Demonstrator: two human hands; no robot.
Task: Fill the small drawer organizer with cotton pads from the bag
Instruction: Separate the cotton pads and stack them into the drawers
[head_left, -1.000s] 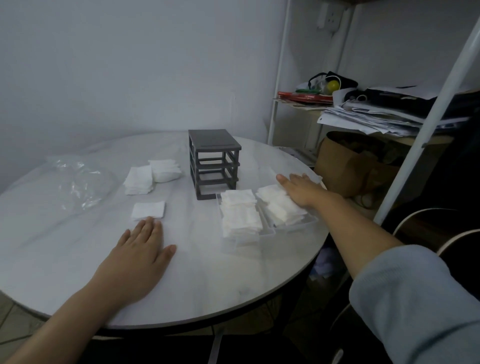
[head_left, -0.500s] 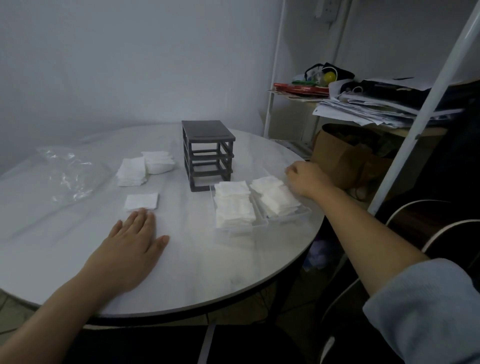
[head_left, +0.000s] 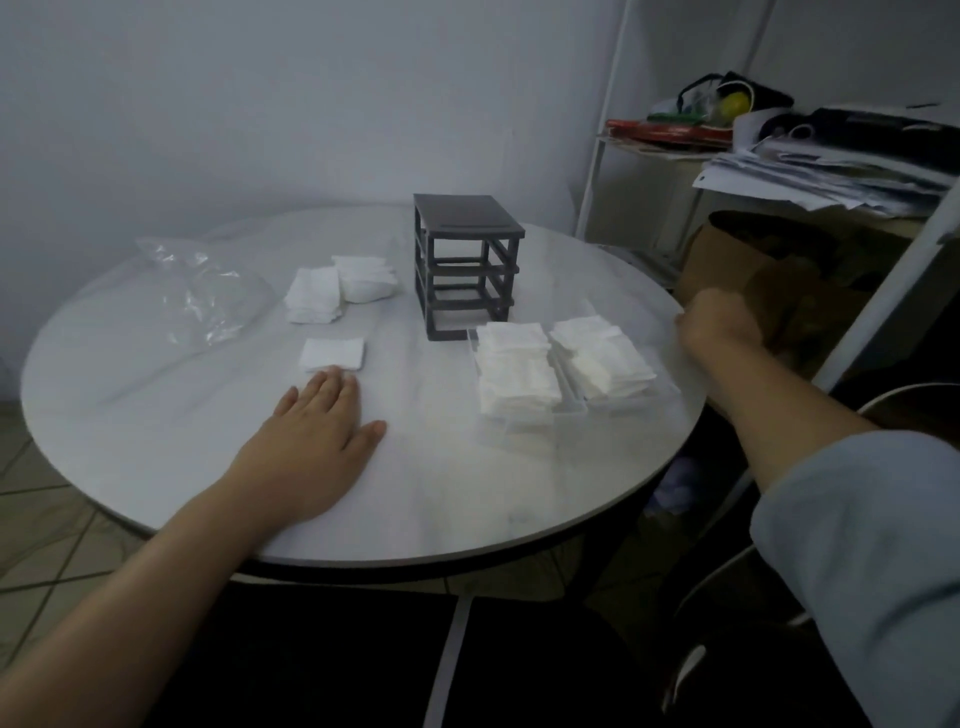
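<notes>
The bag (head_left: 202, 296) lay slack at left, spare pads (head_left: 317, 296) stacked beside it. I had the left hand (head_left: 311, 441) flat on the table (head_left: 156, 415), fingers straight, near one pad (head_left: 332, 353); the organizer (head_left: 467, 265) stood behind two full drawers (head_left: 566, 410); the right hand (head_left: 719, 325) was curled, on what I could not tell. Pads looked light, soft: pinch a stack's sides

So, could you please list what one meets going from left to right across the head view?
First the plastic bag, loose cotton pad stacks, dark drawer frame, two filled clear drawers, right hand.
</notes>
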